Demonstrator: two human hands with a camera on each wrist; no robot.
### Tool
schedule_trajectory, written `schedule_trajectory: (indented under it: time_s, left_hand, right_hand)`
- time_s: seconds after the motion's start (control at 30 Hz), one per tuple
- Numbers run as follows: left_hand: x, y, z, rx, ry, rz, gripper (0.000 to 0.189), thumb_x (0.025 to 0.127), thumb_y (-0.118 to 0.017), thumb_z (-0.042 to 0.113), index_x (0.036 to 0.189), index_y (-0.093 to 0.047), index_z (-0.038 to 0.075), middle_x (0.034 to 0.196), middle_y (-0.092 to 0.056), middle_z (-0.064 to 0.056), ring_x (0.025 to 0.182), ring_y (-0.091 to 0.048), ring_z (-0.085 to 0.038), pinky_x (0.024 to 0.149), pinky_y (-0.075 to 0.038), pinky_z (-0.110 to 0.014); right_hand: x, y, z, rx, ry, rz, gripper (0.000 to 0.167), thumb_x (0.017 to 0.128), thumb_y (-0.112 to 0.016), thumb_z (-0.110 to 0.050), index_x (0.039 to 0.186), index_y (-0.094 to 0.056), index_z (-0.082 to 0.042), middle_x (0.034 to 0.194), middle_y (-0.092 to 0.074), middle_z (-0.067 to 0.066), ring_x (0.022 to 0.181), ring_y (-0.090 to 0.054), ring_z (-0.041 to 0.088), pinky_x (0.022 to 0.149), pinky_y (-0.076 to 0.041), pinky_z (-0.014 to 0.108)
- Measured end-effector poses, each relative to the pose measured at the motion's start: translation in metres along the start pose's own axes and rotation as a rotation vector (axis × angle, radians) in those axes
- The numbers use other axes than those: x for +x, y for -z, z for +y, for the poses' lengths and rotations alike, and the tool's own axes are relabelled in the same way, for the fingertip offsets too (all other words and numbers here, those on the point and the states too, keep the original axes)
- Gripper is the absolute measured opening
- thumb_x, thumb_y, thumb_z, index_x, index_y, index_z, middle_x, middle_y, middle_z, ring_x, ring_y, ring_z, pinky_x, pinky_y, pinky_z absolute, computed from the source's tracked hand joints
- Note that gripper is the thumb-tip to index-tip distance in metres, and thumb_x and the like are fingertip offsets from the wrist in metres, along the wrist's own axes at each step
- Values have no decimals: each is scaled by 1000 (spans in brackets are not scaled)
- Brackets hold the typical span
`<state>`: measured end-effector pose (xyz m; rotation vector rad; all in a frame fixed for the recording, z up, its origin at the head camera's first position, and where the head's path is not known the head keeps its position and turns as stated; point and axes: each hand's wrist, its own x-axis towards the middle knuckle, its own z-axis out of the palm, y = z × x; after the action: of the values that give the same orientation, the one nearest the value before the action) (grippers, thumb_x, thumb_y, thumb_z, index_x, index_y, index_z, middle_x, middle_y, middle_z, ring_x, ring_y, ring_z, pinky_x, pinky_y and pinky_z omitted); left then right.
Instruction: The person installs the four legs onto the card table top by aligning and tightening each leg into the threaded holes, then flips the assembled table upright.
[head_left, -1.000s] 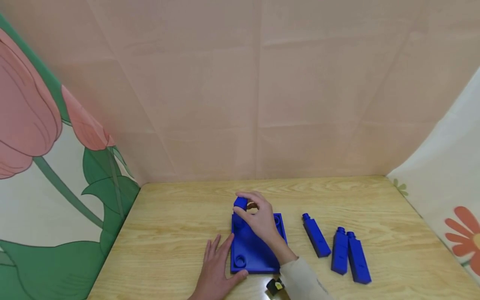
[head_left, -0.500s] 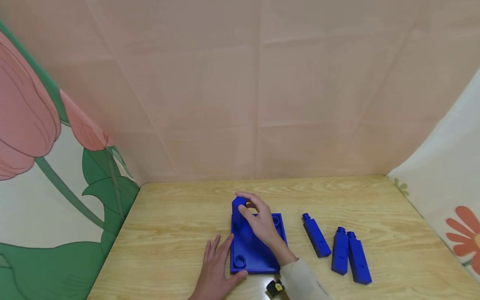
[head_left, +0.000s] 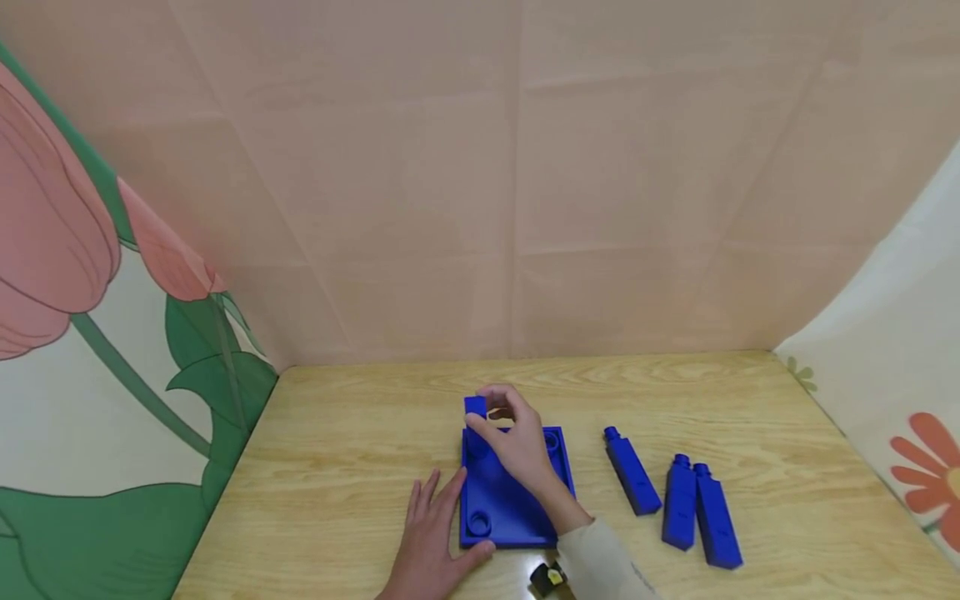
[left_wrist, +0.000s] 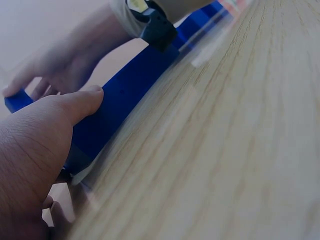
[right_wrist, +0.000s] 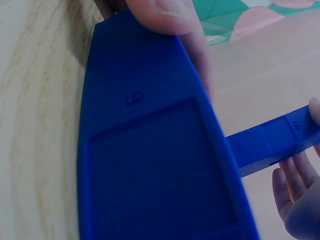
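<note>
A blue square plate (head_left: 513, 512) with raised round sockets at its corners lies on the table. My right hand (head_left: 517, 437) pinches the upper part of a blue post (head_left: 476, 407) between thumb and fingers. The post stands upright at the plate's far left corner, its lower end partly hidden. The right wrist view shows this post (right_wrist: 275, 137) beyond the plate's side wall (right_wrist: 155, 165), which carries a marking. My left hand (head_left: 431, 542) braces the near left corner, straight fingers at the left edge and thumb (left_wrist: 87, 102) against the near edge.
Three more blue posts with threaded ends lie to the right of the plate: one post (head_left: 632, 475) apart, another post (head_left: 679, 504) beside a third post (head_left: 717, 518). A black wrist camera (head_left: 547, 577) sits under the right sleeve. A beige cloth (head_left: 510, 208) hangs behind the table.
The post at the far left corner has turned about its long axis and leaned slightly left at its top. My right fingers have shifted their hold on it. The left hand stays put.
</note>
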<state>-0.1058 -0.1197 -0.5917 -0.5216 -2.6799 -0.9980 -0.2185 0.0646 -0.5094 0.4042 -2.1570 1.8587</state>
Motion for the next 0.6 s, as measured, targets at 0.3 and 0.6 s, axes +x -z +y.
schedule_trajectory:
  time_s: [0.3,0.6]
  left_hand:
    - [1,1,1,-7,-2,0,99,94,-75,72,170,-46,15,164,-59,-6,159,-40,-49,133,12,-22]
    - [1,0,2,37,-42,46,98,93,-77,70,168,-48,15,161,-62,-6,154,-46,-50,136,2,-32]
  right_hand:
    - [0,0,1,-5,27,-6,28,97,-87,-12,122,-73,-10,108,-75,6,100,-69,18,89,-62,31]
    - [0,9,2,24,122,-105,30,104,-73,-7,134,-74,-7,118,-75,12,106,-68,19,92,-60,30]
